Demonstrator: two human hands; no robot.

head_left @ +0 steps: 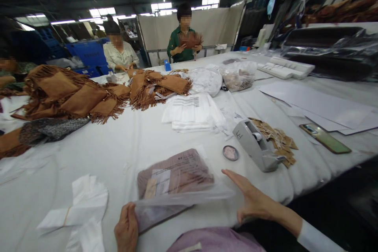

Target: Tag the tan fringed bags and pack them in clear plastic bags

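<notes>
Bag (183,173) lying flat on white table (118,177), loose film (203,195) along the near side.
Clamped at near left corner in left hand (126,226), probably to keep film taut; beside right end, right hand (252,197) spread wide, contact hard to tell; tape dispenser (251,145) close, likely for reach.

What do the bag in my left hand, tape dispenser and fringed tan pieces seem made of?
The bag: thin plastic film, most likely, faintly glossy and see-through. The tape dispenser: probably hard plastic, smooth grey with rounded edges. The fringed tan pieces: matte suede, real or imitation, going by the dull surface.
</notes>
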